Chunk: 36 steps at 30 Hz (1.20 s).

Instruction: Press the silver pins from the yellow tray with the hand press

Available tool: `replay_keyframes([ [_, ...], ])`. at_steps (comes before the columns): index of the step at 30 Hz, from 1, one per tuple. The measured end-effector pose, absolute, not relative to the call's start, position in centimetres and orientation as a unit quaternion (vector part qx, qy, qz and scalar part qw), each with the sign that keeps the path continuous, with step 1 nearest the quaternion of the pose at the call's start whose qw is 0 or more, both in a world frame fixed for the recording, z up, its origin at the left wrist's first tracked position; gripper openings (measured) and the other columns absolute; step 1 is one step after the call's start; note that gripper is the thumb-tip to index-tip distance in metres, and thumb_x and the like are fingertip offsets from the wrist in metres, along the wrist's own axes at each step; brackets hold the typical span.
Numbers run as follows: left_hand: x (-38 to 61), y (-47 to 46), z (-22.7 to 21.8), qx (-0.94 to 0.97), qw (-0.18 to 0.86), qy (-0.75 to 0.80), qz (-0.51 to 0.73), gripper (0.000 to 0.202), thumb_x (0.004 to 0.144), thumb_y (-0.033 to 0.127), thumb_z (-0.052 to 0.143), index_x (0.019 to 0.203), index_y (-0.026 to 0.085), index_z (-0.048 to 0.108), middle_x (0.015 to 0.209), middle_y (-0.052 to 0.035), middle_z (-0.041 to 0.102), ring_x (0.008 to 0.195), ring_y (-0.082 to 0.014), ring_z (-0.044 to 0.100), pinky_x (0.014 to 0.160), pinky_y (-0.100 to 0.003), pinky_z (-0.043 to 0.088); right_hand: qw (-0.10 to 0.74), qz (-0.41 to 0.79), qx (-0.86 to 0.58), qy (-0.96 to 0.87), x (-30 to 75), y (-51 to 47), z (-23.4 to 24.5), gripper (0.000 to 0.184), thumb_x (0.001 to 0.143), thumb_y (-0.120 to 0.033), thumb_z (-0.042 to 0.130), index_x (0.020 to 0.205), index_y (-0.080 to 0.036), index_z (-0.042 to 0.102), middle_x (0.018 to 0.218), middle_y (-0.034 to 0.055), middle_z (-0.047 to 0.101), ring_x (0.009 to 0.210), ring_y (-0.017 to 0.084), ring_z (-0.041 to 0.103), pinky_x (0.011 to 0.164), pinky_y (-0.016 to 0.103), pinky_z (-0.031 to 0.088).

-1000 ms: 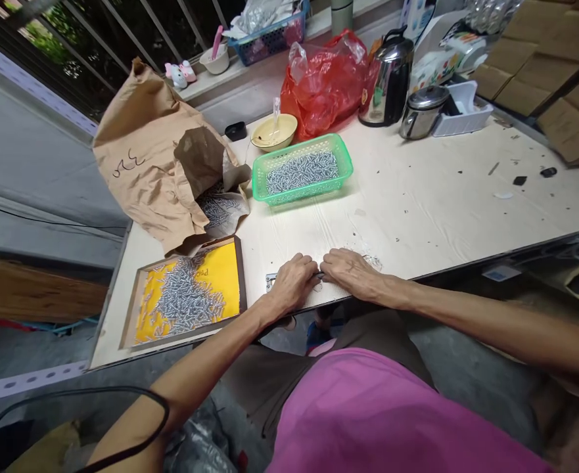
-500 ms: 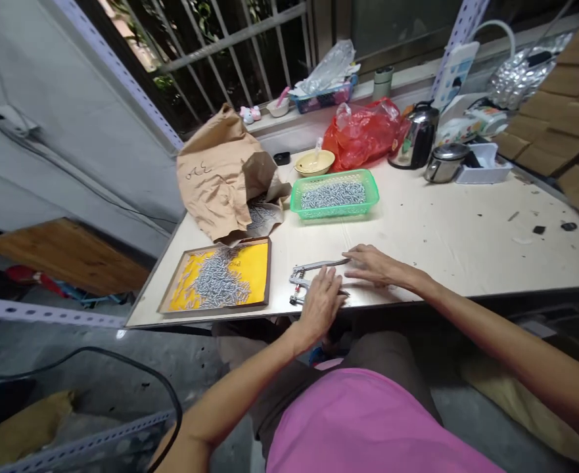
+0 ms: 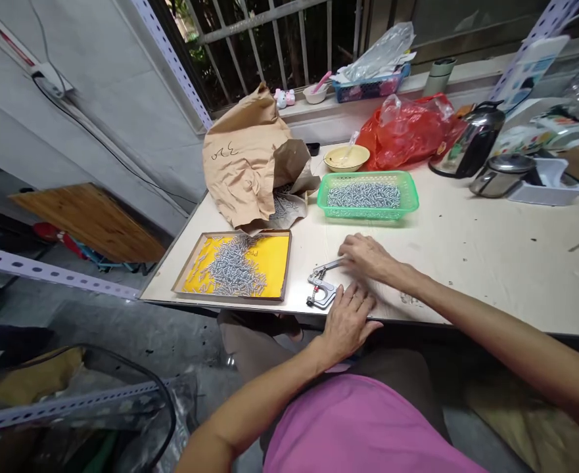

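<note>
A metal plier-like hand tool [image 3: 324, 293] lies on the table near its front edge, with a C-shaped head, a small spring and a red bit pointing left. My right hand [image 3: 368, 257] curls its fingers down over the far handle, partly blurred. Over the near handle lies my left hand [image 3: 349, 318], its fingers stretched out and its thumb apart to the right. The handle ends are hidden under both hands. Left of the tool, a shallow tray [image 3: 288, 266] with a yellow bottom holds a heap of small silvery screws [image 3: 234, 268].
A green basket [image 3: 407, 205] of similar metal pieces stands behind the hands. A brown paper bag [image 3: 242, 167] leans open at the back left. Further back are a yellow bowl [image 3: 347, 157], a red plastic bag [image 3: 402, 135] and a kettle [image 3: 474, 141].
The view has swung left. My left hand has slid right, uncovering the tool's head. My right hand has come further over the far handle, with its fingers more curled.
</note>
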<state>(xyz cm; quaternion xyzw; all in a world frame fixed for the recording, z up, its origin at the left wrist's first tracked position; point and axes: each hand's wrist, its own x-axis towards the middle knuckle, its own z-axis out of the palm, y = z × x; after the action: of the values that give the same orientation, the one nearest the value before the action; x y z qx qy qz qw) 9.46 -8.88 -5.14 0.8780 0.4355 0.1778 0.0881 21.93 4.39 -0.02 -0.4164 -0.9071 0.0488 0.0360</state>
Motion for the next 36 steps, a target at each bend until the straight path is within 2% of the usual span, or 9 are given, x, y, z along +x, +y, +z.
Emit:
replay_keyframes([
  [4,9.7,-9.0,-6.4,0.875,0.102,0.447,0.158,0.048,0.09,0.046,0.044,0.126,0.014,0.05,0.127,-0.0149,0.056,0.122,-0.0321,0.048,0.102,-0.05,0.037,0.026,0.072,-0.234,-0.969,16.9,1.2,0.5,0.013,0.087,-0.025,0.054,0.092,-0.022,0.066,0.099,0.0075,0.059,0.094,0.022,0.045,0.073,0.032,0.033],
  [8,10.2,-9.3,-7.5,0.867,0.1,0.463,0.155,0.06,0.091,0.048,0.042,0.139,0.013,0.037,0.135,-0.0165,0.05,0.125,-0.0344,0.045,0.101,-0.049,0.039,-0.01,0.065,-0.153,-0.986,14.1,-0.1,-0.3,0.012,0.086,-0.018,0.053,0.082,-0.019,0.064,0.09,0.0084,0.059,0.091,0.022,0.044,0.071,0.033,0.031],
  [11,10.5,-9.4,-8.1,0.869,0.082,0.458,0.17,0.061,0.092,0.05,0.035,0.143,0.015,0.033,0.14,-0.0137,0.045,0.13,-0.0325,0.04,0.103,-0.045,0.039,-0.005,0.05,-0.145,-0.988,13.5,0.1,-1.1,0.012,0.085,-0.014,0.052,0.08,-0.018,0.062,0.083,0.0079,0.06,0.086,0.021,0.046,0.07,0.034,0.031],
  [17,10.2,-9.4,-8.6,0.893,0.004,0.419,0.166,0.049,0.094,0.043,0.033,0.132,0.016,0.048,0.135,-0.0114,0.051,0.129,-0.0277,0.043,0.096,-0.041,0.047,0.027,0.042,-0.16,-0.986,13.1,0.6,-3.1,0.016,0.087,-0.014,0.048,0.079,-0.019,0.06,0.078,0.0065,0.061,0.083,0.021,0.05,0.07,0.035,0.031],
  [21,9.9,-9.6,-8.6,0.9,-0.047,0.402,0.162,0.049,0.095,0.044,0.03,0.129,0.015,0.052,0.134,-0.0104,0.053,0.128,-0.0258,0.043,0.098,-0.039,0.045,0.033,0.064,-0.211,-0.975,12.2,0.7,-3.7,0.017,0.088,-0.014,0.045,0.081,-0.019,0.06,0.082,0.0064,0.063,0.082,0.021,0.053,0.072,0.034,0.034],
  [24,9.9,-9.6,-8.4,0.889,-0.078,0.42,0.165,0.048,0.094,0.046,0.029,0.126,0.021,0.055,0.135,-0.0067,0.052,0.127,-0.0236,0.044,0.098,-0.037,0.045,0.045,0.116,-0.218,-0.968,12.0,0.4,-3.2,0.015,0.088,-0.016,0.046,0.081,-0.019,0.059,0.082,0.0051,0.063,0.08,0.02,0.055,0.073,0.033,0.038],
  [27,9.8,-9.7,-7.8,0.882,-0.109,0.426,0.168,0.042,0.094,0.046,0.031,0.12,0.027,0.059,0.135,-0.0041,0.052,0.124,-0.0226,0.047,0.098,-0.035,0.044,0.102,0.149,-0.215,-0.96,12.8,0.2,-1.7,0.016,0.088,-0.017,0.043,0.084,-0.02,0.057,0.082,0.0047,0.063,0.077,0.019,0.056,0.072,0.034,0.042],
  [31,9.2,-9.7,-7.2,0.877,-0.122,0.418,0.205,0.046,0.089,0.053,0.039,0.119,0.024,0.058,0.13,-0.0096,0.055,0.12,-0.026,0.05,0.101,-0.039,0.041,0.24,0.161,-0.25,-0.924,15.1,0.9,1.9,0.019,0.091,-0.02,0.041,0.104,-0.023,0.054,0.089,0.0043,0.064,0.079,0.017,0.06,0.072,0.032,0.047],
  [36,9.4,-9.0,-8.9,0.862,-0.158,0.416,0.241,0.052,0.078,0.064,0.05,0.113,0.026,0.06,0.121,-0.0113,0.059,0.116,-0.0295,0.053,0.092,-0.042,0.045,0.44,0.02,-0.369,-0.819,18.6,4.1,8.8,0.023,0.087,-0.034,0.053,0.107,-0.025,0.058,0.092,0.0039,0.066,0.078,0.019,0.063,0.076,0.033,0.049],
])
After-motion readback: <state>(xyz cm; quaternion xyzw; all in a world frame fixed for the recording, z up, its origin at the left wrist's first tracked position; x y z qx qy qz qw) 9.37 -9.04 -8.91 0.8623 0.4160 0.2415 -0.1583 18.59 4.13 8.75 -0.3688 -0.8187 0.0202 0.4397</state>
